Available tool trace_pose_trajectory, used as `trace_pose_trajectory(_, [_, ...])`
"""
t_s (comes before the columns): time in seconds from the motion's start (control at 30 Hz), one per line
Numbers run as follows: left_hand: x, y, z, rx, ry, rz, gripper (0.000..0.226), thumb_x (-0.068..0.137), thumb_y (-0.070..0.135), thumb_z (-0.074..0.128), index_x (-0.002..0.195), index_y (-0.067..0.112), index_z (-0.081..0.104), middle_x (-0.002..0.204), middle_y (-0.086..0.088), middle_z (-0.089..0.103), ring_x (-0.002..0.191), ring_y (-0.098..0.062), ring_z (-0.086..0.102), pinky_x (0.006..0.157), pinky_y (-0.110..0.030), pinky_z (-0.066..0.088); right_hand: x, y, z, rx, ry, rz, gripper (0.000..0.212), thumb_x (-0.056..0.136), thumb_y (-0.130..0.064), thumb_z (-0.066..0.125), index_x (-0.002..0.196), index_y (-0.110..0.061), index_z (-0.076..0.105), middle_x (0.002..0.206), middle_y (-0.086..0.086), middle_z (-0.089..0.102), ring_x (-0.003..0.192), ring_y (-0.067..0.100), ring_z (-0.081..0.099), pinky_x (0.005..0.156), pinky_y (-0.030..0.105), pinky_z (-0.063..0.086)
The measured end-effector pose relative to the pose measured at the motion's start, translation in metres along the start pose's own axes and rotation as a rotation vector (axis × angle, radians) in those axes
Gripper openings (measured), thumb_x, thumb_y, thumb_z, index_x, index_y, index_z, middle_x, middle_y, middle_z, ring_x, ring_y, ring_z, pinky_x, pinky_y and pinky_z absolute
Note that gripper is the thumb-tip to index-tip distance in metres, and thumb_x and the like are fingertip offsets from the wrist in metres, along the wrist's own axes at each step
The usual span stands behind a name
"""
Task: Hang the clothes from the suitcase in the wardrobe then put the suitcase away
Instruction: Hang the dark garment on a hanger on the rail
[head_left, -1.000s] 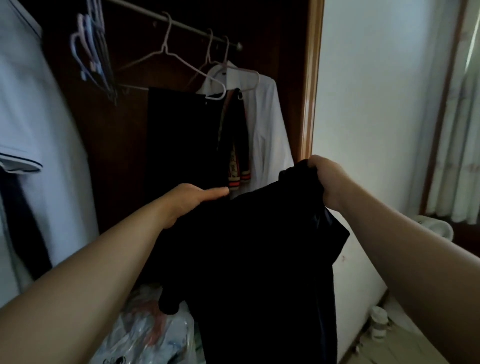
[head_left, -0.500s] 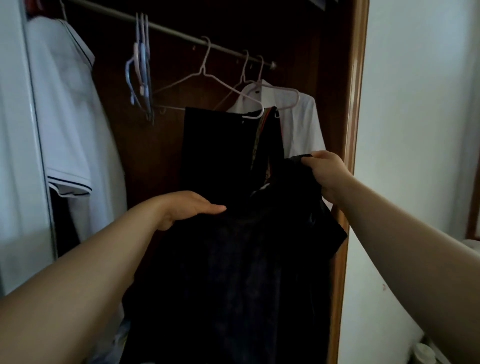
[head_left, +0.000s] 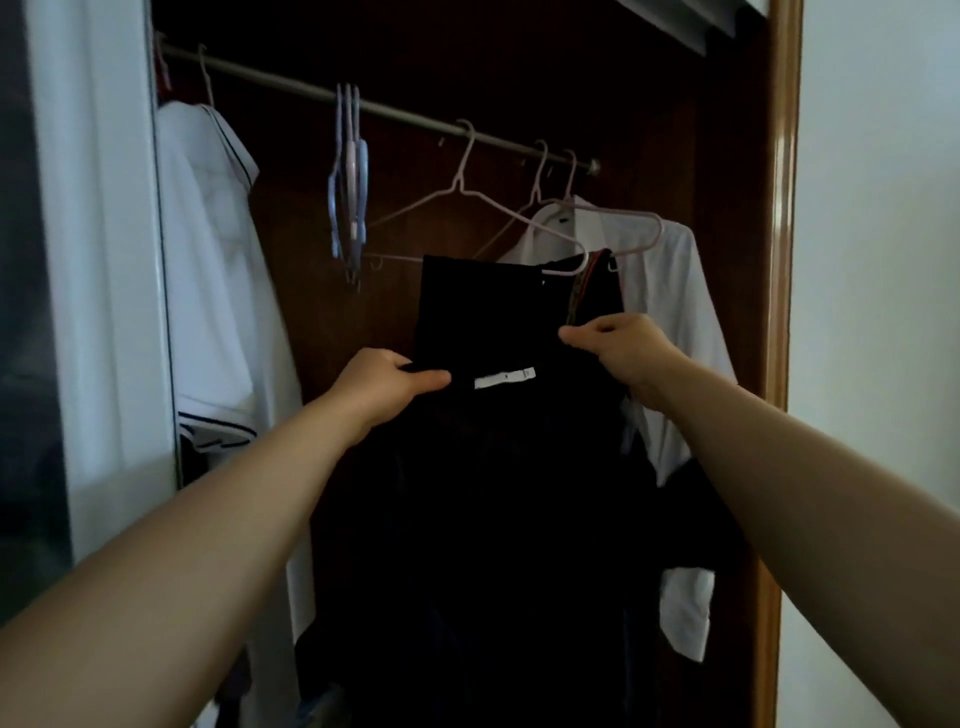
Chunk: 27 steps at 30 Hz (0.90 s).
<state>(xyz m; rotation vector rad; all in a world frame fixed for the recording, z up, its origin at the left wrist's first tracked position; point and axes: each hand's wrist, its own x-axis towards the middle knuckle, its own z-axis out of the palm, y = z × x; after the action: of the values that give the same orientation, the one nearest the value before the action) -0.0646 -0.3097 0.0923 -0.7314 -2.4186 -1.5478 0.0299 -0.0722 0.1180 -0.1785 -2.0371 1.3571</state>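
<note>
I hold a black garment (head_left: 493, 493) up in front of the open wardrobe, its white neck label (head_left: 504, 378) facing me. My left hand (head_left: 382, 384) pinches the collar edge at the left. My right hand (head_left: 618, 345) pinches it at the right, slightly higher. The garment hangs straight down between my arms. Behind it, on the metal rail (head_left: 405, 115), a pale empty hanger (head_left: 467, 200) hangs just above the garment. The suitcase is out of view.
On the rail hang a white polo shirt (head_left: 208, 249) at the left, a bunch of spare hangers (head_left: 349, 182), dark trousers (head_left: 478, 296) on a hanger and a white shirt (head_left: 670, 312) at the right. The wooden wardrobe frame (head_left: 784, 260) borders a white wall.
My view has risen and turned left toward the rail. Both hands lifted the black garment and shifted their grip to its collar, so the label now shows.
</note>
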Motion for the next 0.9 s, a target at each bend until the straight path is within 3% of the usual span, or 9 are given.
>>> trace_pose_trajectory(0.1, [0.01,0.005,-0.017,-0.129,0.077,0.017,0.069,0.081,0.053,0.066,0.136,0.013,0.052,0.126,-0.004,0.06,0.109,-0.022,0.061,0.099,-0.037,0.048,0.013,-0.013,0.015,-0.062,0.016,-0.009,0.024,0.087,-0.029,0.07,0.078,-0.007,0.066,0.069,0.004,0.064,0.058,0.015,0.061,0.055,0.022,0.049])
trace_pose_trajectory(0.17, [0.018,0.009,-0.025,-0.252,0.099,-0.003,0.069,0.087,0.051,0.061,0.142,0.014,0.042,0.132,-0.004,0.055,0.114,-0.023,0.058,0.102,-0.041,0.046,0.024,-0.028,0.029,-0.143,-0.039,-0.035,0.021,0.089,-0.026,0.067,0.078,-0.009,0.065,0.064,0.003,0.058,0.055,0.013,0.055,0.053,0.02,0.045])
trace_pose_trajectory(0.33, [0.031,0.02,-0.028,-0.312,0.107,0.003,0.049,0.092,0.043,0.057,0.132,0.013,0.053,0.127,0.002,0.057,0.111,-0.014,0.055,0.097,-0.026,0.042,0.049,-0.097,0.084,0.109,-0.038,-0.21,0.02,0.095,-0.027,0.057,0.085,-0.011,0.063,0.068,0.002,0.058,0.059,0.014,0.053,0.051,0.019,0.042])
trace_pose_trajectory(0.43, [0.039,0.017,-0.028,-0.292,0.158,0.003,0.046,0.091,0.044,0.059,0.124,0.012,0.06,0.113,-0.004,0.065,0.103,-0.024,0.062,0.097,-0.038,0.049,0.053,-0.145,0.112,0.308,-0.079,-0.189,0.032,0.097,-0.036,0.052,0.102,-0.008,0.065,0.086,0.007,0.065,0.066,0.015,0.058,0.063,0.02,0.051])
trace_pose_trajectory(0.5, [0.043,0.014,-0.03,-0.27,0.195,0.014,0.045,0.089,0.047,0.06,0.12,0.015,0.063,0.109,-0.006,0.067,0.098,-0.026,0.064,0.094,-0.042,0.051,0.055,-0.165,0.126,0.337,-0.13,-0.18,0.039,0.095,-0.044,0.052,0.104,-0.008,0.064,0.103,0.013,0.07,0.079,0.019,0.063,0.076,0.029,0.052])
trace_pose_trajectory(0.57, [0.047,0.01,-0.03,-0.259,0.22,0.015,0.043,0.09,0.046,0.059,0.118,0.014,0.064,0.107,-0.005,0.067,0.097,-0.025,0.064,0.093,-0.042,0.052,0.055,-0.175,0.137,0.327,-0.184,-0.161,0.042,0.091,-0.048,0.055,0.104,-0.009,0.062,0.109,0.018,0.067,0.088,0.021,0.065,0.069,0.031,0.049])
trace_pose_trajectory(0.63, [0.05,0.008,-0.028,-0.229,0.244,0.022,0.039,0.091,0.045,0.058,0.112,0.012,0.065,0.103,-0.005,0.067,0.094,-0.023,0.063,0.091,-0.038,0.052,0.056,-0.183,0.147,0.302,-0.255,-0.112,0.038,0.089,-0.047,0.058,0.095,-0.01,0.062,0.094,0.009,0.065,0.081,0.019,0.062,0.063,0.029,0.046])
trace_pose_trajectory(0.73, [0.054,0.006,-0.025,-0.214,0.275,0.04,0.034,0.094,0.042,0.055,0.106,0.012,0.065,0.09,0.001,0.063,0.078,-0.013,0.059,0.073,-0.029,0.048,0.059,-0.192,0.16,0.334,-0.312,-0.055,0.029,0.093,-0.032,0.054,0.072,-0.011,0.056,0.068,0.004,0.054,0.06,0.018,0.051,0.071,0.027,0.047])
trace_pose_trajectory(0.9, [0.056,0.005,-0.024,-0.246,0.307,0.036,0.035,0.095,0.04,0.053,0.113,0.011,0.063,0.081,0.005,0.058,0.069,-0.006,0.053,0.056,-0.021,0.04,0.062,-0.199,0.162,0.564,-0.262,-0.077,0.027,0.1,-0.018,0.039,0.08,-0.007,0.055,0.069,0.004,0.053,0.054,0.012,0.05,0.051,0.019,0.045])
